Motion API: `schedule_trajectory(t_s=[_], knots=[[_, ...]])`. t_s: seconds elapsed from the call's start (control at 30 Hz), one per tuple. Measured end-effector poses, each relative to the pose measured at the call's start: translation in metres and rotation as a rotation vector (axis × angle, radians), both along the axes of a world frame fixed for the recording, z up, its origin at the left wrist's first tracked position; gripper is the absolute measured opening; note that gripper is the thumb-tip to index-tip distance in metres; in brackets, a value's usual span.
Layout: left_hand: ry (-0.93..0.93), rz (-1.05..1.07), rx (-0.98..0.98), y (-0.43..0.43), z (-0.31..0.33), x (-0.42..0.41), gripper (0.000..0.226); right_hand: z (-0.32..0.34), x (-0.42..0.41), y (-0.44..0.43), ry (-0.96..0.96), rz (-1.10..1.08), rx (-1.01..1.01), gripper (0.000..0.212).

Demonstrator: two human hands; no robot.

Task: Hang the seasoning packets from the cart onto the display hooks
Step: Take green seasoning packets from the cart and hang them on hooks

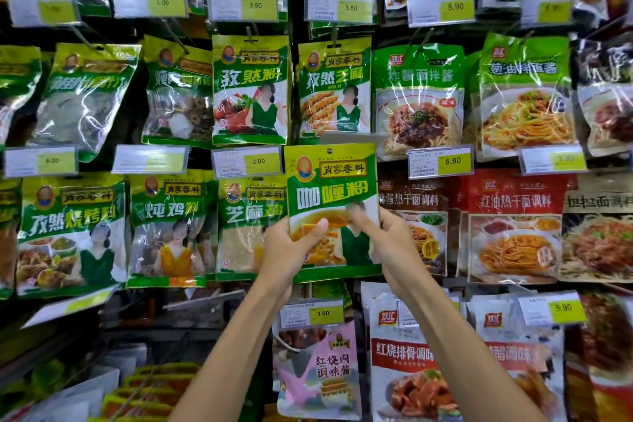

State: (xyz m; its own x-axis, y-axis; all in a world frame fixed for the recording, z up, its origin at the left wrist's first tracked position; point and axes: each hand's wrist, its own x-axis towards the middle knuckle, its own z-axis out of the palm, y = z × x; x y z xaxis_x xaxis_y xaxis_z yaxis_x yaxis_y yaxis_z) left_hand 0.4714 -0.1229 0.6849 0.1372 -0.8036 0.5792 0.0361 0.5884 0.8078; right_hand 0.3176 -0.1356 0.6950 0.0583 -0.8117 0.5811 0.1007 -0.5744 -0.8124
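Observation:
I hold a green and yellow seasoning packet (pixel 330 188) upright in front of the display wall, in the middle of the head view. My left hand (pixel 291 247) grips its lower left edge, thumb on the front. My right hand (pixel 390 243) pinches its lower right side, thumb across the front. The packet's hang hole (pixel 330 150) sits at its top, just below a grey price-tag holder (pixel 356 138). The hook behind the packet is hidden. Filled hooks with similar green packets (pixel 251 89) hang on all sides.
Yellow price tags (pixel 258 161) stick out on hook ends across every row. Red noodle-sauce packets (pixel 513 226) hang to the right, pink and white ones (pixel 318 370) below. At the lower left lie stacked yellow-green packets (pixel 154 387), partly out of view.

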Motion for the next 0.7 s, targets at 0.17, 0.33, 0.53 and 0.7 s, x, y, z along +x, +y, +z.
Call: schedule_trajectory(t_s=[0.17,0.33,0.53,0.7], knots=[[-0.365,0.496,-0.293,-0.002,0.014,0.013,0.012,-0.014,-0.01,-0.013,-0.048,-0.017,0.069,0.027],[-0.695,1.226,-0.798,-0.017,0.054,0.047,0.027,-0.027,-0.02,-0.024,-0.035,-0.079,0.135,0.021],[-0.899,1.327,-0.81,-0.041,0.063,0.062,0.035,-0.022,-0.023,-0.03,-0.011,-0.084,0.12,0.022],[-0.857,1.303,-0.83,-0.047,0.057,0.063,0.033,-0.017,-0.025,-0.031,-0.018,-0.097,0.118,0.022]])
